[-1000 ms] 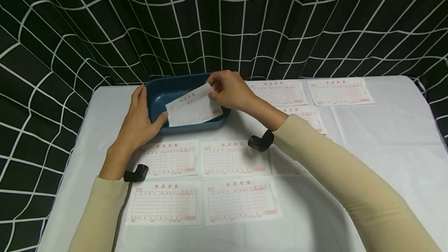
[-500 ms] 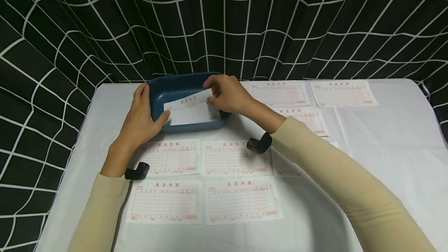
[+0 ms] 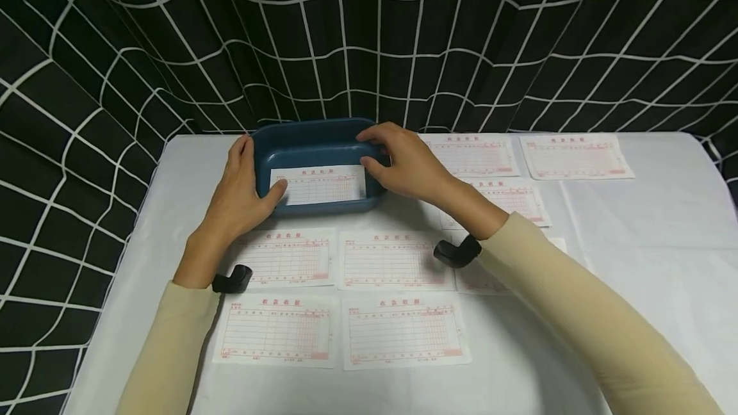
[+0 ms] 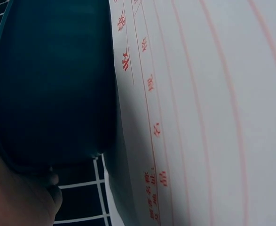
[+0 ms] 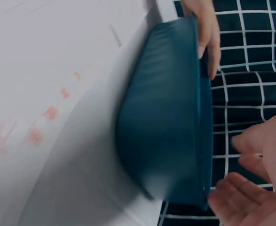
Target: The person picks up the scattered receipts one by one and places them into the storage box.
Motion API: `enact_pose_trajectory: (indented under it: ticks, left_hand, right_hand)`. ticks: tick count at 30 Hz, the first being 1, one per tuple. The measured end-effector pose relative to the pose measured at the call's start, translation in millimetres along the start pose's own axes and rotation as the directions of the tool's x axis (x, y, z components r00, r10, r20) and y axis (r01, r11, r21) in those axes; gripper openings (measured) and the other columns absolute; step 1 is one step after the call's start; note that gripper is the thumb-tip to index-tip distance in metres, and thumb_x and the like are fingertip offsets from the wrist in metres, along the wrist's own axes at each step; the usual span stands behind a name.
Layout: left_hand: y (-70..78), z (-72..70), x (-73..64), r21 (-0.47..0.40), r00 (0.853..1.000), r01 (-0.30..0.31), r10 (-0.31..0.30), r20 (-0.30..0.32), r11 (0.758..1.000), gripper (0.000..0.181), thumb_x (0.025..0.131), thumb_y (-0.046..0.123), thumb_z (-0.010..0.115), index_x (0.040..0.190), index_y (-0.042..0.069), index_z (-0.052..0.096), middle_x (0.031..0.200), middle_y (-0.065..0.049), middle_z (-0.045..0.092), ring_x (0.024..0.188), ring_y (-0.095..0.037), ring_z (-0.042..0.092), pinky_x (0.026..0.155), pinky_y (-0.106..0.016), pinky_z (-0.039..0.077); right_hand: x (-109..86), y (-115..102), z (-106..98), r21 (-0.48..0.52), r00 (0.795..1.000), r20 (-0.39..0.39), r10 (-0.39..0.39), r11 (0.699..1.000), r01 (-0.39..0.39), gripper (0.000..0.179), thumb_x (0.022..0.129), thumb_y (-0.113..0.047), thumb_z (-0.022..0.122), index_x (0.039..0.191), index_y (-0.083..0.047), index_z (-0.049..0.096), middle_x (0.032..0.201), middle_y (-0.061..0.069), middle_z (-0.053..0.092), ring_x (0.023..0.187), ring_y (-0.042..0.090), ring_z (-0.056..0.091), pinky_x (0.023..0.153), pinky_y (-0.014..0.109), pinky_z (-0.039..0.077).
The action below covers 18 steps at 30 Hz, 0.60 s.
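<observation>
A dark blue plastic basin [image 3: 311, 155] stands at the back left of the table, with a receipt slip [image 3: 323, 186] printed in red lying inside along its front wall. My left hand [image 3: 236, 184] holds the basin's left end, its thumb over the front rim and its fingers along the outer side. At the basin's right end, my right hand [image 3: 406, 162] has its thumb and fingers apart over the rim, nothing between them. The right wrist view shows the basin [image 5: 166, 108] from outside, with the right hand [image 5: 255, 179] beside its rim.
More red-printed receipt slips lie on the white cloth [image 3: 663, 261]: two in front [image 3: 277, 330], a row of three behind, and others at the back right, such as the far slip [image 3: 576, 155]. My right forearm crosses over some of them. A black curtain with white grid lines [image 3: 369, 37] hangs behind.
The right hand has let go of the slip, which has dropped from a tilted position to lie in the basin. That hand has spread and shifted slightly right; the left keeps its hold.
</observation>
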<state>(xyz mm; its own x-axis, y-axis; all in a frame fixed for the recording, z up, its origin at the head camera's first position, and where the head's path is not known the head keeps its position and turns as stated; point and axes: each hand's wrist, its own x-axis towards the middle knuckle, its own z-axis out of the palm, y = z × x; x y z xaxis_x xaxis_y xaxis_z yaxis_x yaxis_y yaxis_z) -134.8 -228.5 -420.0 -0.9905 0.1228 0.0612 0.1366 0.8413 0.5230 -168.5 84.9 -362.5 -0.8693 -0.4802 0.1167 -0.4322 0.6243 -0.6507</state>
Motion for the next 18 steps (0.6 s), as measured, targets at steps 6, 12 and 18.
enact_pose_trajectory:
  ticks: [6, 12, 18]
  left_hand:
    - [-0.2, -1.1, 0.8, 0.007, 1.0, -0.007, 0.007, 0.0, 1.0, 0.099, 0.099, 0.041, 0.065, 0.168, -0.005, 0.009, 0.178, -0.02, 0.009, 0.163, -0.042, 0.022, 0.13, -0.061, 0.027]
    - [-0.8, 0.5, 0.1, 0.013, 1.0, -0.014, 0.014, -0.006, 1.0, 0.099, 0.099, 0.04, 0.065, 0.168, -0.005, 0.009, 0.177, -0.022, 0.01, 0.163, -0.043, 0.022, 0.129, -0.062, 0.028]
    - [0.5, 0.7, -0.1, 0.02, 1.0, -0.013, 0.013, -0.002, 1.0, 0.1, 0.099, 0.04, 0.065, 0.167, -0.006, 0.009, 0.177, -0.023, 0.01, 0.163, -0.044, 0.022, 0.129, -0.062, 0.028]
  right_hand:
    - [-21.3, 2.0, -9.7, -0.03, 0.999, -0.044, -0.032, 0.999, 0.031, 0.04, 0.101, -0.02, 0.068, 0.139, -0.007, 0.065, 0.144, 0.011, 0.063, 0.126, 0.033, 0.065, 0.11, 0.048, 0.052]
    - [-44.3, 6.9, -14.6, -0.063, 0.996, -0.071, -0.051, 0.997, 0.047, 0.04, 0.101, -0.019, 0.069, 0.138, -0.007, 0.065, 0.144, 0.013, 0.063, 0.137, 0.032, 0.06, 0.117, 0.052, 0.046]
    - [-69.9, 17.0, -18.5, -0.051, 0.995, -0.1, -0.027, 0.998, 0.022, 0.04, 0.1, -0.016, 0.07, 0.139, -0.008, 0.064, 0.145, 0.011, 0.062, 0.136, 0.031, 0.06, 0.115, 0.052, 0.047]
